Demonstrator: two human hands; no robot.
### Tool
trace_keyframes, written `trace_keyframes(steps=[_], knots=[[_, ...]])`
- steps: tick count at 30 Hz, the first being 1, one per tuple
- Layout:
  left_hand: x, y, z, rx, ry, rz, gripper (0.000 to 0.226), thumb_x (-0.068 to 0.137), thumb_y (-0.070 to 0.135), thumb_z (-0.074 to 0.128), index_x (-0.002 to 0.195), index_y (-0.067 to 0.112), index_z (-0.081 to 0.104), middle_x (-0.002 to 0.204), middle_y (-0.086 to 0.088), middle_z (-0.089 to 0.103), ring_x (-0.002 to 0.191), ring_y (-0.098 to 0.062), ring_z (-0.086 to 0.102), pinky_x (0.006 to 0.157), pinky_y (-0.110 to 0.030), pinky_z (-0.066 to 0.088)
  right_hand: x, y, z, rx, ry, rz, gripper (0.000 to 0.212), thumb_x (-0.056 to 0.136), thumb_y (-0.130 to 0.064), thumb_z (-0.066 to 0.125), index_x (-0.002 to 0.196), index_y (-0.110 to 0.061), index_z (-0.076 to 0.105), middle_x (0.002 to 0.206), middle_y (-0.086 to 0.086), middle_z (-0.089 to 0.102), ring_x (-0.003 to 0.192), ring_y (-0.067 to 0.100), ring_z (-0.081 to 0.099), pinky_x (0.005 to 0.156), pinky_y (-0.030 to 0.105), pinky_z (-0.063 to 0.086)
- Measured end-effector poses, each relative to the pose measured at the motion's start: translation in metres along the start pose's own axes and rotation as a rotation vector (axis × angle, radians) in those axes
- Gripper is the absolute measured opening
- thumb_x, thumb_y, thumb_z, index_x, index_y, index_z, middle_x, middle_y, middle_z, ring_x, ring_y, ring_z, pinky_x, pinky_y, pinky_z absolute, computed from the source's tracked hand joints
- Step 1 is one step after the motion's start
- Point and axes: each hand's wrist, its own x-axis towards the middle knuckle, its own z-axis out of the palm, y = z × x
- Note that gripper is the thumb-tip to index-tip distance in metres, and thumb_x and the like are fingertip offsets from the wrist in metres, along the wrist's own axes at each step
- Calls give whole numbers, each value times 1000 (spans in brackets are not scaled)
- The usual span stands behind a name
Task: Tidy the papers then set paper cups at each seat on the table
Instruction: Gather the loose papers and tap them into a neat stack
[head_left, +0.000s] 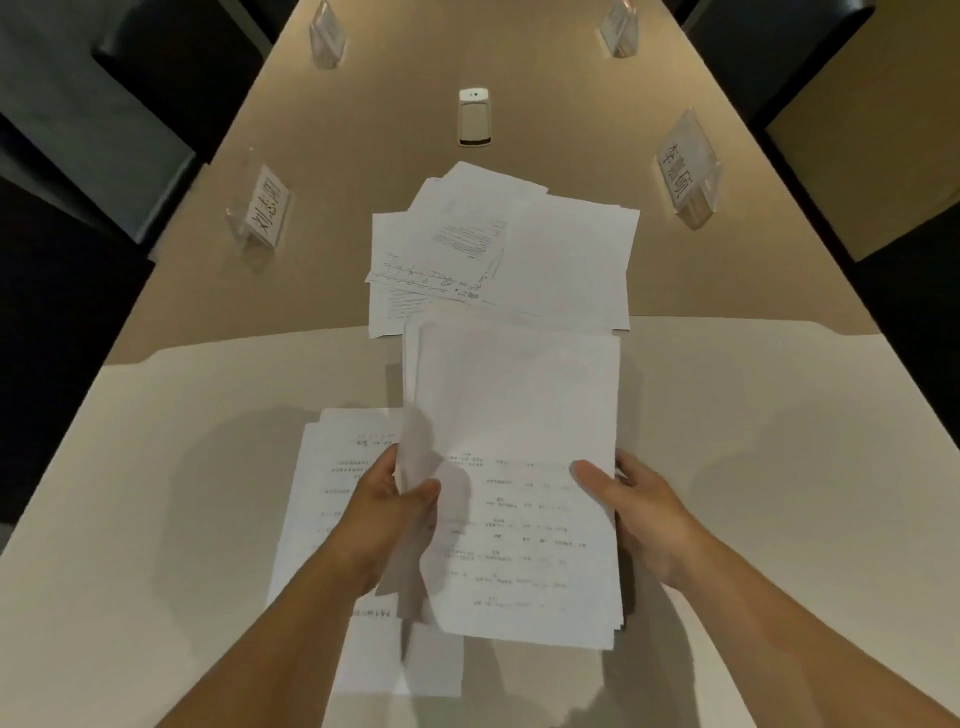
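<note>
1. Head view, surface: a long beige conference table (363, 130) runs away from the camera, its near end brightly lit and its far part in dimmer light. Dark chairs (176, 67) stand along both long sides.
2. Head view, held stack: a stack of white printed paper sheets (519, 467) is raised above the near end of the table, held between both hands, its edges not fully aligned.
3. Left hand (400, 514): thumb on top and fingers curled beneath, gripping the stack's left edge, where one sheet bends upward.
4. Right hand (639, 514): thumb laid on the top sheet, fingers wrapped behind the right edge, gripping the stack.
5. Loose sheets, near: several white printed pages (332, 493) lie flat on the table under and left of the held stack, partly hidden by the left forearm.
6. Loose sheets, centre: a scattered pile of white papers (519, 249), some printed and one bearing a drawn diagram, lies fanned at mid-table, just beyond the held stack.
7. Other items: clear acrylic name-card stands sit at the seats, two near (262, 210) (685, 171) and two far (327, 34) (621, 26). A small white rectangular device (474, 117) lies on the centre line beyond the scattered pile.
</note>
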Motion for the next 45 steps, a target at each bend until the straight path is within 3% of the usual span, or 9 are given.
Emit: trace_keyframes(steps=[3, 7, 13, 18, 25, 30, 35, 41, 45], knots=[[-13, 1, -8, 59, 75, -3, 30, 91, 7, 62, 113, 28, 64, 98, -8, 75, 86, -33, 73, 77, -53, 61, -5, -2, 19, -105, -143, -21, 25, 91, -18, 67, 116, -14, 68, 113, 5, 75, 99, 22, 73, 80, 34, 59], [-19, -9, -26, 206, 194, -38, 12, 90, 20, 63, 102, 20, 66, 96, -8, 73, 82, -27, 70, 81, -47, 60, -6, 5, 47, -222, 28, -64, 12, 91, -16, 67, 103, -18, 72, 95, -1, 78, 81, 16, 76, 61, 25, 57], [5, -49, -91, 739, 554, -240, 57, 89, 44, 54, 135, 11, 49, 130, -17, 54, 115, -39, 54, 91, -44, 50, -6, 29, 62, -354, 97, -61, 10, 90, -17, 68, 100, -21, 70, 87, -7, 76, 71, 7, 74, 55, 18, 54], [15, -66, -103, 842, 474, -303, 54, 90, 46, 54, 130, 11, 46, 130, -15, 44, 118, -36, 44, 82, -35, 36, -1, 54, 81, -373, 171, 17, 17, 90, -14, 68, 107, -11, 69, 93, 5, 74, 80, 20, 72, 62, 28, 55], [16, -63, -99, 717, 325, -191, 48, 92, 30, 52, 137, 16, 44, 140, -9, 37, 121, -33, 38, 91, -37, 46, 10, 71, 119, -557, 312, -20, 32, 87, -14, 69, 118, -10, 63, 106, 7, 70, 90, 22, 67, 78, 31, 57], [21, -62, -101, 561, 241, -117, 31, 81, 21, 51, 105, 3, 57, 111, -26, 55, 67, -14, 53, 52, -20, 44, 17, 74, 144, -715, 357, -37, 46, 81, -29, 71, 121, -11, 58, 116, 12, 60, 91, 24, 65, 78, 35, 59], [20, -58, -99, 507, 205, -75, 20, 82, 16, 52, 98, 11, 63, 106, -14, 65, 81, -26, 69, 57, -26, 54, 17, 69, 147, -539, 463, 8, 38, 86, -19, 68, 115, -11, 45, 100, 6, 59, 78, 17, 60, 49, 23, 46], [17, -57, -98, 501, 174, -25, 21, 85, 2, 48, 99, 0, 63, 99, -19, 70, 71, -20, 61, 57, -27, 46, 17, 62, 138, -383, 401, 153, 24, 74, -16, 73, 96, -10, 66, 91, 10, 72, 83, 30, 70, 79, 47, 61], [16, -53, -95, 510, 130, -20, 23, 85, 1, 48, 97, 7, 67, 97, -11, 74, 87, -28, 71, 76, -41, 60, 12, 56, 135, -341, 368, 84, 24, 81, 0, 62, 98, -17, 59, 97, 8, 68, 86, 28, 67, 76, 39, 59]])
